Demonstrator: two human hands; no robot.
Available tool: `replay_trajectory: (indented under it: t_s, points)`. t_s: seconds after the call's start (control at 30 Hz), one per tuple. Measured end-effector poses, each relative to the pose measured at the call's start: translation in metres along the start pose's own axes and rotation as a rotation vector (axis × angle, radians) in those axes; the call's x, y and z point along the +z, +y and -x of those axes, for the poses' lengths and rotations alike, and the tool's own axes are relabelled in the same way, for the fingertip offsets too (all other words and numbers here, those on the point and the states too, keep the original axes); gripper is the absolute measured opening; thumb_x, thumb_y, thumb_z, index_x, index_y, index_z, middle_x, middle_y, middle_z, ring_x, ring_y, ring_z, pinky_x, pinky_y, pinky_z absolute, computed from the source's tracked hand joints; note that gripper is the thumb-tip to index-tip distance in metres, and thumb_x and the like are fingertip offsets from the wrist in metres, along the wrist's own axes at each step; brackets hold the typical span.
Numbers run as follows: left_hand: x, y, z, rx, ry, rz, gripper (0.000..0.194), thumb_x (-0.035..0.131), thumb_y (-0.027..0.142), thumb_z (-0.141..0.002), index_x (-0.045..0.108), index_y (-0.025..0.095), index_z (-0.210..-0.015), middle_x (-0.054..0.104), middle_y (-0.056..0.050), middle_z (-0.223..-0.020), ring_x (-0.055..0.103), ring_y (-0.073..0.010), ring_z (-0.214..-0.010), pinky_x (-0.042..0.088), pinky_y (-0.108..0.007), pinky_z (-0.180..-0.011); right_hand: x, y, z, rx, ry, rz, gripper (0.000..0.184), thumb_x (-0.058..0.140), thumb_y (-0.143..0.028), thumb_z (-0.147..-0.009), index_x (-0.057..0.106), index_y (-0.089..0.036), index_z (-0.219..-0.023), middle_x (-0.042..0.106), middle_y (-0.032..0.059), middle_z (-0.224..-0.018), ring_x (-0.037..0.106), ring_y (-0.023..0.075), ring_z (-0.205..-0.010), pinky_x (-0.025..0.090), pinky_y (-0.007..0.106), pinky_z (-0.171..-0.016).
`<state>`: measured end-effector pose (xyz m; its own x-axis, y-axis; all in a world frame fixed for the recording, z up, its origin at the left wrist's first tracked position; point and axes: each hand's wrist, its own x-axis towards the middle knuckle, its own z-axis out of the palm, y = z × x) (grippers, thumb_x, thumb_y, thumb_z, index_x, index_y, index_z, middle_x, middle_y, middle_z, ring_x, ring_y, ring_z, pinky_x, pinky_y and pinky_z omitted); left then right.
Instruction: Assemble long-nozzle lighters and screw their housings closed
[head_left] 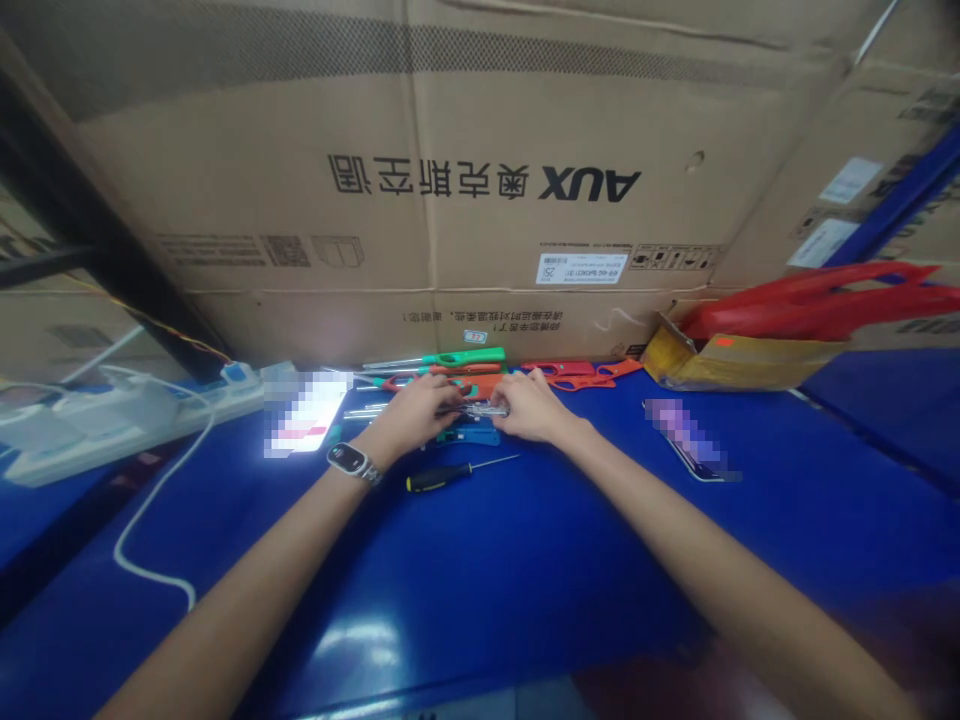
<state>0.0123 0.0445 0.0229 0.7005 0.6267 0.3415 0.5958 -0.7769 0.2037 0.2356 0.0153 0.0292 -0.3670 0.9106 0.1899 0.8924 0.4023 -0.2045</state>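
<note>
My left hand [420, 410], with a watch [349, 460] on its wrist, has its fingers closed at the left end of small silvery, partly clear parts [480, 409]. At the right end of the same parts, my right hand [529, 404] pinches with bent fingers. The fingertips hide much of them. Long-nosed lighters lie close behind and under the hands: a green lighter [472, 356], an orange one [486, 385], and a blue lighter body [476, 433] just in front. Nearer to me rests a screwdriver [439, 478] with a black and yellow handle, its tip pointing right.
Orange-red lighter shells [577, 375] lie right of the hands, before a large cardboard carton [480, 240]. A lit phone [307, 415] and a white power strip [150, 425] with a cable are at left. At right are another phone [686, 440] and an open box [757, 365] with red plastic.
</note>
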Motion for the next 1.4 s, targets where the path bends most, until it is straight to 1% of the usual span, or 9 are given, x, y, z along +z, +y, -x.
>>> replay_trajectory:
  t_s: [0.1,0.33,0.57,0.7,0.87,1.03,1.13,1.27,1.4]
  points:
    - [-0.001,0.001,-0.009,0.000,-0.014,-0.039,0.013,0.061,0.026,-0.089,0.068,0.020,-0.098,0.062,-0.008,-0.099,0.059,-0.0257,-0.099,0.049,-0.039,-0.086,-0.004,0.006,-0.004,-0.035,0.046,0.000,0.013,0.071,-0.026,-0.077,0.068,-0.018,-0.086,0.069,0.0076,-0.092,0.058,0.0265,-0.096,0.031,0.039,-0.085]
    - [-0.003,0.001,-0.018,-0.029,-0.019,-0.072,0.013,0.061,0.028,-0.088,0.071,0.019,-0.092,0.063,-0.008,-0.095,0.059,-0.0241,-0.089,0.048,-0.037,-0.079,-0.017,0.018,-0.006,-0.107,0.130,-0.054,0.015,0.066,-0.035,-0.089,0.068,-0.019,-0.090,0.066,0.0066,-0.098,0.057,0.0230,-0.094,0.036,0.036,-0.084]
    - [-0.016,0.000,-0.022,-0.137,0.095,0.076,0.017,0.055,0.027,-0.092,0.070,0.020,-0.094,0.072,-0.006,-0.094,0.064,-0.0227,-0.086,0.048,-0.036,-0.077,-0.033,0.009,-0.010,-0.027,0.253,-0.550,0.022,0.065,-0.039,-0.088,0.070,-0.018,-0.081,0.069,0.0012,-0.075,0.060,0.0152,-0.069,0.044,0.029,-0.068]
    - [-0.025,-0.007,-0.022,-0.167,0.164,0.189,0.021,0.055,0.032,-0.093,0.071,0.020,-0.096,0.075,-0.005,-0.092,0.067,-0.0203,-0.082,0.050,-0.033,-0.077,-0.025,0.006,-0.015,0.056,0.313,-0.789,0.034,0.064,-0.050,-0.085,0.069,-0.018,-0.076,0.066,0.0012,-0.064,0.060,0.0147,-0.060,0.047,0.029,-0.061]
    - [-0.028,-0.014,-0.022,-0.263,0.231,0.233,0.019,0.057,0.031,-0.090,0.071,0.018,-0.093,0.074,-0.007,-0.093,0.067,-0.0195,-0.080,0.052,-0.032,-0.075,-0.005,0.008,-0.018,0.141,0.290,-1.091,0.031,0.072,-0.048,-0.077,0.063,-0.019,-0.083,0.069,0.0009,-0.065,0.067,0.0169,-0.062,0.054,0.032,-0.065]
    - [-0.025,-0.016,-0.028,-0.353,0.289,0.437,0.020,0.058,0.032,-0.088,0.068,0.016,-0.096,0.071,-0.008,-0.098,0.068,-0.0167,-0.068,0.053,-0.030,-0.066,0.012,0.008,-0.009,0.100,0.223,-1.036,0.024,0.069,-0.042,-0.079,0.061,-0.019,-0.083,0.070,0.0018,-0.070,0.069,0.0184,-0.068,0.055,0.032,-0.066]
    - [-0.030,-0.015,-0.037,-0.368,0.342,0.537,0.025,0.058,0.035,-0.089,0.068,0.016,-0.100,0.070,-0.006,-0.085,0.064,-0.0148,-0.059,0.051,-0.028,-0.060,0.016,0.010,-0.004,0.106,0.254,-1.018,0.023,0.068,-0.040,-0.080,0.060,-0.019,-0.084,0.070,0.0015,-0.070,0.069,0.0186,-0.068,0.054,0.031,-0.066]
    - [-0.043,-0.012,-0.052,-0.291,0.424,0.458,0.024,0.059,0.035,-0.089,0.071,0.016,-0.099,0.069,-0.005,-0.080,0.058,-0.0140,-0.063,0.045,-0.026,-0.060,0.019,0.014,-0.003,0.141,0.307,-1.098,0.026,0.066,-0.044,-0.080,0.059,-0.020,-0.087,0.071,0.0017,-0.071,0.068,0.0174,-0.067,0.053,0.031,-0.068]
    - [-0.055,-0.007,-0.063,-0.235,0.390,0.396,0.021,0.060,0.030,-0.089,0.072,0.015,-0.096,0.071,-0.005,-0.084,0.056,-0.0137,-0.068,0.043,-0.026,-0.064,0.027,0.018,-0.003,0.176,0.337,-1.047,0.020,0.063,-0.038,-0.083,0.059,-0.020,-0.089,0.072,0.0019,-0.073,0.069,0.0179,-0.069,0.053,0.032,-0.070]
